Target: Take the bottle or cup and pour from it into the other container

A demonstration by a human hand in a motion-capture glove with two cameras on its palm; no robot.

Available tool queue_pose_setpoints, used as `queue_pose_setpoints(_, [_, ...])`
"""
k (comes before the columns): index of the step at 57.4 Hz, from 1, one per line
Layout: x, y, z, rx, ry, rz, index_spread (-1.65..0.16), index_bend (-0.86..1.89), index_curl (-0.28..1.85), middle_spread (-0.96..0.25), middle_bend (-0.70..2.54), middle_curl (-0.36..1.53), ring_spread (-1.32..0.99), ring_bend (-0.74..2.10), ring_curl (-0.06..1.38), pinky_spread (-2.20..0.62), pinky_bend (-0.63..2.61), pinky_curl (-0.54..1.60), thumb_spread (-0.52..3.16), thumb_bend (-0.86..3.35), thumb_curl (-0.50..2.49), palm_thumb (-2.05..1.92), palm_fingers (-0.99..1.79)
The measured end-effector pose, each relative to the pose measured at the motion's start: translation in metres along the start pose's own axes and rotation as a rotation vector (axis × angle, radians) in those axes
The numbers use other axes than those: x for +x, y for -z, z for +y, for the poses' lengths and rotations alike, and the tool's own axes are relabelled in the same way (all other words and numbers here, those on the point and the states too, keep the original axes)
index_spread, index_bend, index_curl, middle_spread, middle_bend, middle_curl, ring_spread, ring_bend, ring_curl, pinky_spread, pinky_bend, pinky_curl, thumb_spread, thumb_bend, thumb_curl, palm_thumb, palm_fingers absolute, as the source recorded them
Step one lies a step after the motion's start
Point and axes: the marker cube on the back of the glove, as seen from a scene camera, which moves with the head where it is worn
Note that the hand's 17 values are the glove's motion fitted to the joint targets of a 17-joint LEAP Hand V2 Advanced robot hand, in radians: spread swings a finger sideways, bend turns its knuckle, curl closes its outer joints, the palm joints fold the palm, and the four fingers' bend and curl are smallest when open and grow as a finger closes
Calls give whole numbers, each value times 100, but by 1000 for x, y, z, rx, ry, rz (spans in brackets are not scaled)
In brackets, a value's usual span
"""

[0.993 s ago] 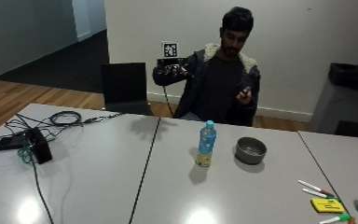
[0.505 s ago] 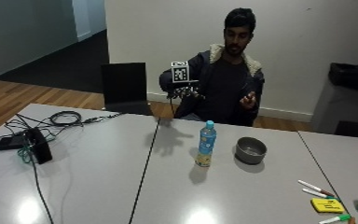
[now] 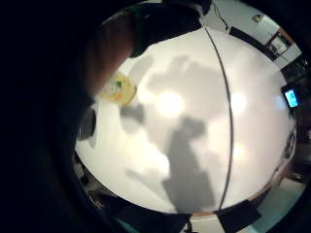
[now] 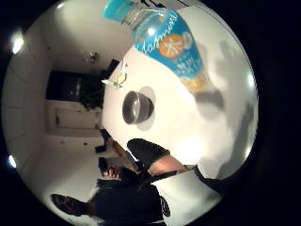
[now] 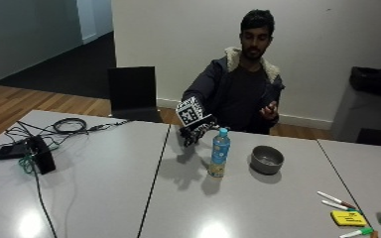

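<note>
A clear bottle (image 5: 220, 152) with a blue cap, blue label and yellowish liquid stands upright on the grey table (image 5: 98, 198). To its right sits a small grey metal bowl (image 5: 267, 159). My gloved right hand (image 5: 194, 133) hovers just left of the bottle's top, fingers hanging loosely spread, holding nothing. In the thumb side palm view the bottle (image 4: 174, 44) looms close, with the bowl (image 4: 138, 107) beyond it. In the little finger side palm view the bottle's base (image 3: 118, 90) shows beside a bare finger (image 3: 109, 53). The person's bare left hand (image 5: 268, 110) is raised at the chest.
Markers (image 5: 336, 201) and a yellow pad (image 5: 349, 218) lie at the front right. A black device (image 5: 40, 153) with cables (image 5: 68, 125) sits at the left. A black chair (image 5: 134, 93) stands behind the table. A seam (image 5: 154, 183) runs across the tabletop.
The gloved hand has come down from chest height and forward over the table, ending next to the bottle. Bottle and bowl have not moved.
</note>
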Motion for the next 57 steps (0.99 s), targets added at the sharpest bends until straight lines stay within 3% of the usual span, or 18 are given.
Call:
queue_pose_setpoints(2, [-2, -5, 10, -160, -147, -57, -22, 13, 21, 21, 21, 31, 27, 20, 23, 37, 68, 28, 82, -3, 34, 31, -2])
queue_pose_setpoints(4, [-2, -14, 10, -209, -204, -118, -22, 13, 21, 21, 21, 31, 27, 20, 23, 37, 69, 28, 81, -3, 35, 32, -2])
queue_pose_setpoints(18, [-5, -63, -24, -104, -246, -499, -20, 14, 22, 21, 23, 32, 27, 24, 25, 38, 74, 29, 79, -3, 36, 40, 5])
queue_pose_setpoints(23, [-5, -74, -30, -23, -243, -635, -20, 12, 21, 18, 25, 33, 26, 31, 26, 37, 75, 28, 79, -1, 37, 48, 20])
queue_pose_setpoints(30, [-6, -85, -33, 5, -250, -780, -24, 12, 21, 3, 30, 35, 14, 50, 31, 32, 69, 27, 77, 0, 39, 62, 60])
queue_pose_setpoints(42, [-6, -95, -40, 19, -242, -840, -31, 13, 24, -23, 38, 39, -13, 62, 36, 18, 53, 25, 70, 2, 44, 89, 101])
queue_pose_setpoints(57, [-2, -93, -38, 46, -248, -880, -33, 11, 26, -30, 35, 40, -22, 60, 39, -7, 54, 30, 67, -3, 46, 96, 119])
